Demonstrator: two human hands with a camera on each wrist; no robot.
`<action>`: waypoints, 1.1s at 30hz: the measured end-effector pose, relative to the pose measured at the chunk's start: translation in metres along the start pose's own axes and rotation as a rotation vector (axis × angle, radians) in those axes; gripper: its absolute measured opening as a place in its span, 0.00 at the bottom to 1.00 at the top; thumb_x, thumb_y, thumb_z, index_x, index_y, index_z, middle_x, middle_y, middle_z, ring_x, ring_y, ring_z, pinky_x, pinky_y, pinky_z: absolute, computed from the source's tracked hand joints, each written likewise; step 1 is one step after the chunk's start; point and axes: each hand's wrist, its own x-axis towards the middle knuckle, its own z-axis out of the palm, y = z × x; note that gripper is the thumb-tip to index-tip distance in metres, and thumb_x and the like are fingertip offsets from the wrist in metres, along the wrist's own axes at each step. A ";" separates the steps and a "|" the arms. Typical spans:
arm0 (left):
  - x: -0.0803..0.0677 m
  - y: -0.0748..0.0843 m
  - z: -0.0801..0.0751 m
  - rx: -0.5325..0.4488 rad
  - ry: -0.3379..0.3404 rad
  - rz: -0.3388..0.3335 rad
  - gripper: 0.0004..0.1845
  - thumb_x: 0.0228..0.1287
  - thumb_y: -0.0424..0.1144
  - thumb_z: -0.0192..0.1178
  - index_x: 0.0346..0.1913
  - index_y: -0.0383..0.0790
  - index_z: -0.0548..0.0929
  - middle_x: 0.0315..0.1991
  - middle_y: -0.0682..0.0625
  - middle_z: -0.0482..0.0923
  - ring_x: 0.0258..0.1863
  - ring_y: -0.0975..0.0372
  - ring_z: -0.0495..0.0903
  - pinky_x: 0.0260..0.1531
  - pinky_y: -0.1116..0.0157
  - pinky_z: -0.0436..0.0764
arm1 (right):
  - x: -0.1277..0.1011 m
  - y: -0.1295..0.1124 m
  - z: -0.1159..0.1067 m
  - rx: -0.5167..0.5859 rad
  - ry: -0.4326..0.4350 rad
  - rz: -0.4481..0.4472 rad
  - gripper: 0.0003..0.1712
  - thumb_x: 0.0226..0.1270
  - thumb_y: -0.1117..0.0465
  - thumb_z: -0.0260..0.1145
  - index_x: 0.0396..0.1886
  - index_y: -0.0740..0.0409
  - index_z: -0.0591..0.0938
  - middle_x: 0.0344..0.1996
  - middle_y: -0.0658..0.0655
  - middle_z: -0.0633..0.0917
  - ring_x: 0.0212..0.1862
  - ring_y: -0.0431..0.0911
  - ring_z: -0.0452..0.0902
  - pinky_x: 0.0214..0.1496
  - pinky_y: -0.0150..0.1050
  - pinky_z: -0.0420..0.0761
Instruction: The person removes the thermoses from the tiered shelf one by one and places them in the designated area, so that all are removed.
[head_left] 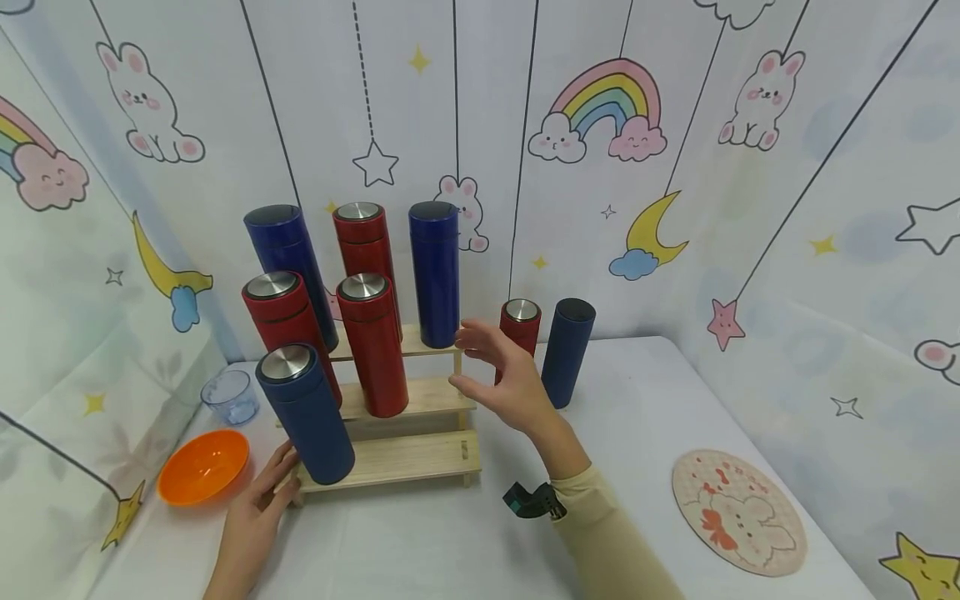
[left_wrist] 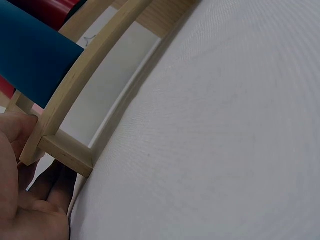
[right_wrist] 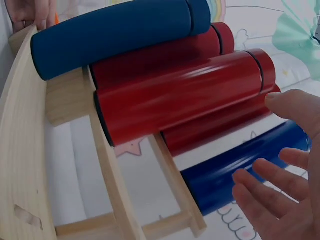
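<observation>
A three-step wooden rack (head_left: 420,458) carries several thermos flasks. My left hand (head_left: 258,508) grips the left end of its lowest step, fingers and thumb around the wood. Just above that hand, a matte blue thermos (head_left: 307,417) stands on the lowest step. A red thermos (head_left: 372,350) and another red thermos (head_left: 281,321) occupy the middle step. On the top step are a glossy blue thermos (head_left: 435,275), a red thermos (head_left: 360,242) and a second glossy blue one (head_left: 288,250). My right hand (head_left: 513,383), fingers spread and holding nothing, hovers beside the rack's right side, near the right glossy blue thermos.
Behind my right hand, a short red thermos (head_left: 521,321) and a dark blue thermos (head_left: 568,354) stand on the white table. An orange bowl (head_left: 202,468) and a clear glass cup (head_left: 231,398) sit left of the rack. A round rabbit mat (head_left: 738,512) lies at the right.
</observation>
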 end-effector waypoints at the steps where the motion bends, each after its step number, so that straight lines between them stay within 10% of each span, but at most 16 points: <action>1: 0.000 0.000 0.000 0.001 -0.003 -0.005 0.30 0.87 0.50 0.56 0.81 0.38 0.73 0.84 0.50 0.62 0.79 0.63 0.67 0.57 0.86 0.66 | 0.000 0.000 0.002 -0.004 -0.002 0.000 0.43 0.63 0.71 0.81 0.77 0.64 0.73 0.63 0.68 0.84 0.66 0.60 0.82 0.68 0.57 0.81; 6: 0.000 0.002 -0.001 -0.004 -0.010 -0.019 0.30 0.87 0.50 0.56 0.81 0.38 0.72 0.84 0.49 0.61 0.81 0.45 0.64 0.57 0.86 0.66 | 0.000 -0.003 0.008 -0.003 -0.020 0.005 0.42 0.65 0.69 0.80 0.77 0.64 0.73 0.63 0.67 0.84 0.66 0.54 0.81 0.69 0.52 0.82; 33: 0.001 0.000 0.001 -0.021 0.003 -0.008 0.29 0.87 0.49 0.57 0.81 0.40 0.73 0.84 0.51 0.63 0.81 0.50 0.64 0.58 0.86 0.66 | 0.011 0.005 0.049 0.084 -0.097 0.071 0.38 0.70 0.64 0.78 0.77 0.57 0.74 0.64 0.58 0.85 0.67 0.49 0.81 0.70 0.43 0.80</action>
